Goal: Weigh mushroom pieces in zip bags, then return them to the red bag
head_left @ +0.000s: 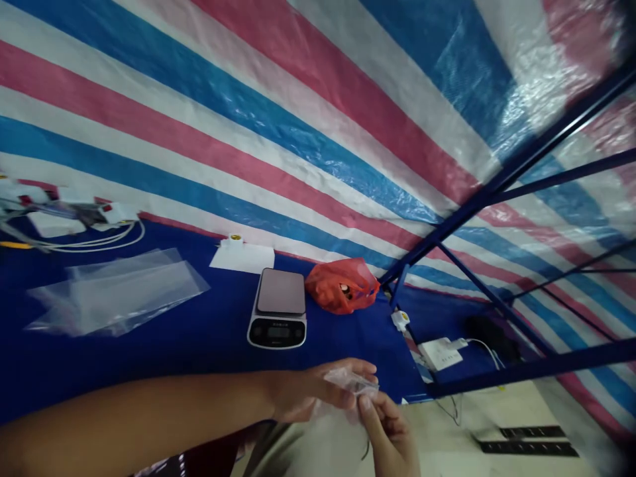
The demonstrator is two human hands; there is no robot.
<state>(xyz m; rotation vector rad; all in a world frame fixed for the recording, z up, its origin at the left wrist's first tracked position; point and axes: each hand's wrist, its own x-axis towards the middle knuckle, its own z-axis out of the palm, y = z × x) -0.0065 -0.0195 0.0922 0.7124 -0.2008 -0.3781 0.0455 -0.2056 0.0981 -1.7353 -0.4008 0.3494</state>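
Observation:
Low in the head view, near the front edge of the blue table, a clear plastic bag hangs between my two hands. My left hand reaches in from the left and grips the bag's upper part, thumb in front and fingers behind. With thumb and fingers pinched, my right hand holds the bag's top right corner. The bag looks thin and crumpled at the top; whether anything is inside I cannot tell. Just beyond my hands stands a digital kitchen scale with a bare weighing plate.
A red plastic bag sits right of the scale, its contents mostly hidden. Several flat clear bags lie at the left, near cables. White paper lies behind the scale. Blue metal bars and a power strip are at the right.

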